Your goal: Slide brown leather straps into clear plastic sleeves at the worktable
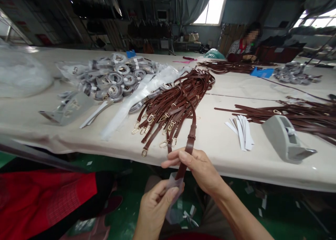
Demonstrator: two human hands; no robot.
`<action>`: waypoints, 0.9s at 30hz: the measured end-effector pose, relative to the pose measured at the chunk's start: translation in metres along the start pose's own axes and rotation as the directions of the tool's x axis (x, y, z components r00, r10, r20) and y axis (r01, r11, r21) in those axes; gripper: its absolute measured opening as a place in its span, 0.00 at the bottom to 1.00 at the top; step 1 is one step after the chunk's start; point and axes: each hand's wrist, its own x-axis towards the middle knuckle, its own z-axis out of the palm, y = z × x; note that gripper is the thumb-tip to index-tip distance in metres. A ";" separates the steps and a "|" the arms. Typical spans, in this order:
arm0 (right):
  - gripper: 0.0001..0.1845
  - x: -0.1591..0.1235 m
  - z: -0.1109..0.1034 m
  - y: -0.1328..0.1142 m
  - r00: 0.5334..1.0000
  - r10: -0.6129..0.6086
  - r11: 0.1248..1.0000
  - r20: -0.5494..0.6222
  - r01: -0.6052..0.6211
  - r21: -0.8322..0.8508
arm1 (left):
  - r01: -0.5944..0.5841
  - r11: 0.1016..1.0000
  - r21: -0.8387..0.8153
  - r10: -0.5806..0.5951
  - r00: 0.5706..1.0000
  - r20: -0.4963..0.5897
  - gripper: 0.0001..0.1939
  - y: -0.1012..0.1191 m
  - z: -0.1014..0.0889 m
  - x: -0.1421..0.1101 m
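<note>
My right hand (200, 166) pinches a brown leather strap (190, 138) just below the table's front edge. The strap runs up into a pile of brown straps with gold clasps (173, 105) on the table. My left hand (155, 201) holds a small clear plastic sleeve (173, 184) at the strap's lower end. The strap's tip sits inside or against the sleeve; I cannot tell which.
A grey tape dispenser (286, 138) and white paper strips (243, 129) lie at the right. Wrapped coiled straps (115, 77) and clear bags (139, 96) lie at the left. More brown straps (301, 115) lie right. A person (244, 45) sits at the far side. Red cloth (44, 198) is lower left.
</note>
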 end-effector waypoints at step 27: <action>0.09 0.002 0.011 -0.017 0.999 -0.021 0.995 0.032 0.018 0.102 | -0.036 0.994 0.101 0.049 0.991 -0.121 0.15 0.009 0.002 -0.007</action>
